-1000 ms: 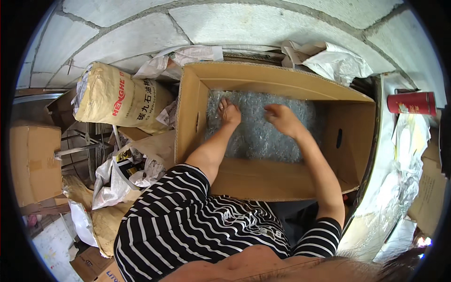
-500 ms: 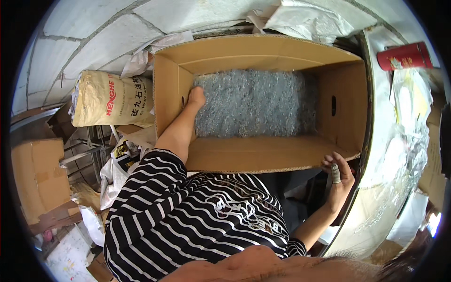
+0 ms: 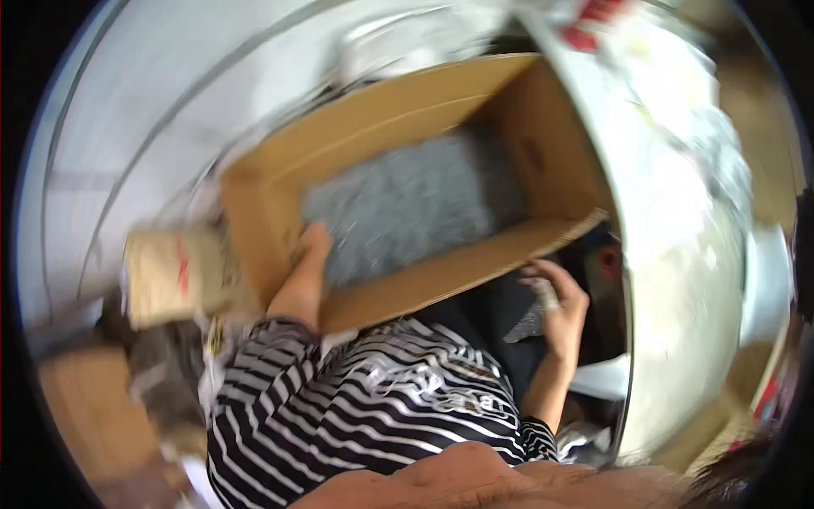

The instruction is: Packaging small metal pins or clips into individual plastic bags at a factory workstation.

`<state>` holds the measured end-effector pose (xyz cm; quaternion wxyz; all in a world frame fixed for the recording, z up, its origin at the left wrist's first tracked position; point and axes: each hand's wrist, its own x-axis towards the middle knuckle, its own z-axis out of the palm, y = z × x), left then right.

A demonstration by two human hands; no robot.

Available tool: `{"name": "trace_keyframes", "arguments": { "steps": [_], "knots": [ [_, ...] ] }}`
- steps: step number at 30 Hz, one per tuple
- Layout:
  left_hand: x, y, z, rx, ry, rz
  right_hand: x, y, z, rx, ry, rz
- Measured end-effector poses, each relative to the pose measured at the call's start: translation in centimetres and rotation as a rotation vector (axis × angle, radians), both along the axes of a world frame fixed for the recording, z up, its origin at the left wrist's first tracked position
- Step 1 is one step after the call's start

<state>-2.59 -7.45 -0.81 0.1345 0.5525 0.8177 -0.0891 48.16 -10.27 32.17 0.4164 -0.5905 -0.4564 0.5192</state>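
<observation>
The cardboard box [image 3: 441, 276], lined with grey filling [image 3: 407, 204], lies in front of you, tilted in view. Your left hand [image 3: 312, 250] is inside its left end; blur hides its finger opening and any hold. Your right hand [image 3: 560, 305] has half-bent fingers just beside the near rim; contact cannot be determined.

The cardboard box [image 3: 441, 270] is brown, the filling [image 3: 407, 199] in it mottled grey, the shirt [image 3: 339, 403] black with white stripes, the sack [image 3: 157, 280] beige with red marking, the canister [image 3: 591, 25] red.
</observation>
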Motion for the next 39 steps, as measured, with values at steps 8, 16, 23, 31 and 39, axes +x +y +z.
{"name": "trace_keyframes", "arguments": {
  "steps": [8,16,23,31,39],
  "knots": [
    [-8.6,7.9,-4.5,-0.239,0.074,-0.068,1.4,-2.5,-1.5,0.15,-0.151,0.005],
    [-5.3,18.4,0.4,-0.073,-0.233,-0.28,5.7,-8.1,0.5,0.254,-0.408,-0.073],
    [4.9,17.7,9.9,-0.246,-0.743,-0.062,10.1,-15.6,0.4,0.215,-0.635,-0.087],
    [23.8,17.8,27.8,-0.013,-1.121,-0.636,15.7,-29.5,3.3,0.092,-0.738,-0.228],
    [51.5,13.1,38.7,0.088,-1.131,-0.886,19.8,-40.0,6.3,0.115,-0.509,-0.743]
  ]
}}
